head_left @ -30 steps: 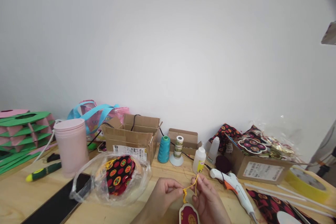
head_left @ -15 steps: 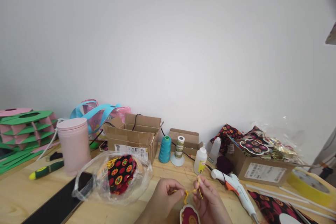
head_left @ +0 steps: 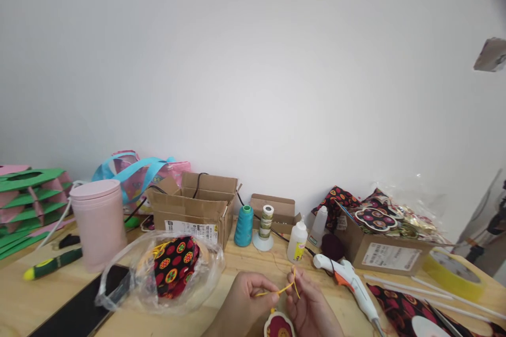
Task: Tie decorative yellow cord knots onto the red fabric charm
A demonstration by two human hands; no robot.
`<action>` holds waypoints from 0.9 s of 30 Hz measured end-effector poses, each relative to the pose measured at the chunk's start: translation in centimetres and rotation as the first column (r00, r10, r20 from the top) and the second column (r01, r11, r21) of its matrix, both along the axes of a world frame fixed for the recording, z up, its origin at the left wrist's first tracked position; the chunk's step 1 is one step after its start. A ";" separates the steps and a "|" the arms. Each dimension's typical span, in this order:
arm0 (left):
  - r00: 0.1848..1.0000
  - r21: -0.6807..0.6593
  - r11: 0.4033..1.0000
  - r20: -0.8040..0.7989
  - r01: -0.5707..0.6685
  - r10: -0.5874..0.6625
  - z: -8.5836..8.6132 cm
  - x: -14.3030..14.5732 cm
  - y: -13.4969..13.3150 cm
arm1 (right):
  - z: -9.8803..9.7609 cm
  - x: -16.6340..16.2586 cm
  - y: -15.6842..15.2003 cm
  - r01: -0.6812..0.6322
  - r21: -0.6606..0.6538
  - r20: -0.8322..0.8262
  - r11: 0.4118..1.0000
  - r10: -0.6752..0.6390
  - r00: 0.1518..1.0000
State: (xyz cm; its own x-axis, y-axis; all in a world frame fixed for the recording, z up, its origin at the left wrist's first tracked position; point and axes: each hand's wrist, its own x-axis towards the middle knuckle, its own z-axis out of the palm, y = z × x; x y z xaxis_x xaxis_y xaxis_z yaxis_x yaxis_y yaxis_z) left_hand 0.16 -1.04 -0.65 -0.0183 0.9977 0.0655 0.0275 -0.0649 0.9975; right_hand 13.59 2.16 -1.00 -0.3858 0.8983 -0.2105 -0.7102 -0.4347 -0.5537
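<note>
Wooden counter (head_left: 238, 264), pale wall (head_left: 253, 89) at 12 o'clock. Yellow cord (head_left: 285, 289) now stretches straight between hands, unlike half-second ago; looks tensioned, cord work seemingly unfinished. Left hand (head_left: 245, 301), right hand (head_left: 311, 304): fingers pinching cord. Red pendant (head_left: 279, 326) at 6 o'clock.

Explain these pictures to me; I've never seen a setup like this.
There is no machine here, just a person's bare left hand and right hand. Every picture comes from one camera worn on the head, looking forward and down. Both hands pinch a yellow cord. Just below is a red ornament with a pale scalloped edge; whether it hangs or rests, I can't tell. On the wooden table are a clear bag, a teal thread cone, a white glue gun and a pink container, among other things.
</note>
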 end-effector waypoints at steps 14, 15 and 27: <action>0.993 -0.113 0.990 -0.083 -0.089 0.080 0.2 0.0 -0.1 | 0.6 0.8 0.0 0.148 0.283 0.272 0.948 -0.227 0.935; 0.993 -0.113 0.989 -0.088 -0.093 0.083 0.3 -0.1 0.0 | 0.9 0.8 -0.1 0.142 0.360 0.329 0.922 -0.268 0.906; 0.984 0.031 1.000 -0.176 -0.003 0.008 0.7 -0.2 0.3 | -0.1 -0.2 -0.6 -0.461 0.710 0.700 0.533 -0.610 0.372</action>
